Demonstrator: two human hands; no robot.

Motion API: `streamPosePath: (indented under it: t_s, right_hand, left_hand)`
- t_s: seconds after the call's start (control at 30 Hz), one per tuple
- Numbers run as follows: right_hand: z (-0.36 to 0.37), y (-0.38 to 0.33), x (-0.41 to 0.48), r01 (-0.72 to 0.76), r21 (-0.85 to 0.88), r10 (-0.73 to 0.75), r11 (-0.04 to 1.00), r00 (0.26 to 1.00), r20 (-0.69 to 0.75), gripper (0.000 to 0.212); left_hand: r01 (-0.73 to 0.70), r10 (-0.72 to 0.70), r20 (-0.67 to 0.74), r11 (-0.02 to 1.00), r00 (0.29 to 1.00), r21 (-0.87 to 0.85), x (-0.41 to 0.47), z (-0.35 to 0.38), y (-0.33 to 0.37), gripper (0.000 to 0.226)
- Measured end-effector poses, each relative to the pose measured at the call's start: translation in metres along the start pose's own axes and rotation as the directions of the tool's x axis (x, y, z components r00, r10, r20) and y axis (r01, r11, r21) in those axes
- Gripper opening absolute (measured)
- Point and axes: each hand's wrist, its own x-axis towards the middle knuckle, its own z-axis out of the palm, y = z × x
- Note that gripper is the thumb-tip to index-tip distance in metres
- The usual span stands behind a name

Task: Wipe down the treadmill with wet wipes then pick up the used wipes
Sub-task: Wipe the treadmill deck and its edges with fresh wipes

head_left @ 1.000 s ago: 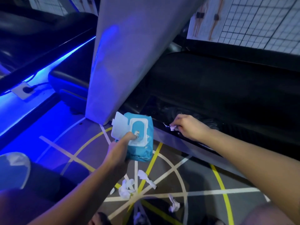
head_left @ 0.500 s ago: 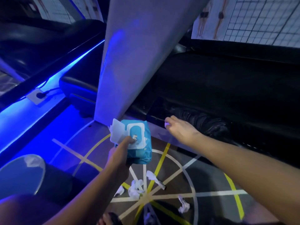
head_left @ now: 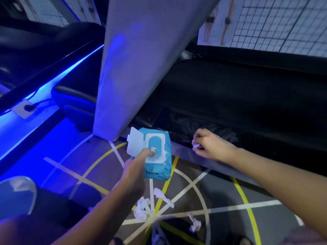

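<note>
Your right hand (head_left: 210,147) is curled round a small white wipe (head_left: 195,146), holding it at the upper edge of the treadmill's (head_left: 238,103) grey side rail (head_left: 184,153). Your left hand (head_left: 134,172) grips the blue wipe pack (head_left: 157,167) just on your side of the rail, its lid flipped open and your thumb on the opening. Several crumpled used wipes (head_left: 141,209) lie on the lined floor (head_left: 221,195), further out from the rail, below the pack.
</note>
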Motion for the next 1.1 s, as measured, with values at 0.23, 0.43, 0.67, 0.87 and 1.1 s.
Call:
streamPosePath:
  t_s: [0.23, 0.43, 0.67, 0.87, 1.1]
  right_hand:
    - [0.018, -0.029, 0.057, 0.060, -0.043, -0.064, 0.997, 0.991, -0.114, 0.006]
    - [0.033, -0.039, 0.050, 0.120, -0.294, -0.084, 0.948, 0.988, 0.132, 0.017]
    - [0.028, -0.004, 0.002, 0.057, -0.275, -0.056, 0.960, 0.998, 0.010, 0.011]
    - [0.012, 0.013, -0.049, 0.002, -0.256, -0.016, 0.967, 0.999, -0.052, 0.012]
    - [-0.001, 0.016, -0.060, -0.271, 0.012, 0.270, 0.963, 0.952, -0.144, 0.019]
  left_hand:
    - [0.001, -0.006, -0.080, 0.998, 0.997, -0.070, -0.003, -0.019, 0.000, 0.037]
    - [-0.046, 0.033, -0.118, 0.994, 0.992, -0.104, 0.003, -0.027, -0.002, 0.064]
    - [-0.016, 0.009, -0.120, 0.998, 0.993, -0.057, 0.006, -0.015, -0.006, 0.037]
    - [0.000, -0.002, -0.076, 1.000, 0.997, -0.019, 0.002, 0.008, -0.011, 0.033]
    - [0.005, -0.004, -0.061, 1.000, 0.998, 0.010, -0.005, 0.018, -0.013, 0.034]
